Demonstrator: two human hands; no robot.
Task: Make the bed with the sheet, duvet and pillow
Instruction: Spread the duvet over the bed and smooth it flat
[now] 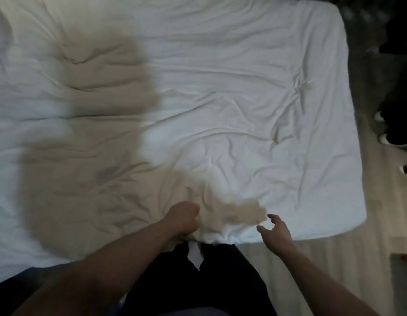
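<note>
White, crumpled cloth [220,99] covers the whole bed [348,220], seen from above by a person standing at its near edge; whether this is the sheet or the duvet cannot be told for certain, though its soft thickness at the near right corner suggests the duvet; no pillow is in view. Creases run across the cloth from the near edge toward the far right corner, and the person's shadow [84,144] darkens the left half. Left hand [183,216] is closed in a fist on a bunch of the cloth at the near edge, about midway along it, where the fabric gathers into a puckered fold; right hand [275,233] hovers just beside that fold, off the bed's edge, fingers [272,217] spread and curved, touching nothing. Dark trousers [209,281] stand against the near edge; pale floor [334,258] lies to the right, with dim, unclear shapes beyond the far right corner. Judging by this, the step in hand is spreading and squaring the cover; the next move probably calls for the free hand to take hold of the edge beside the fist, then both to pull and shake the cloth flat so the creases ease out and the edge lies even along the bed.
</note>
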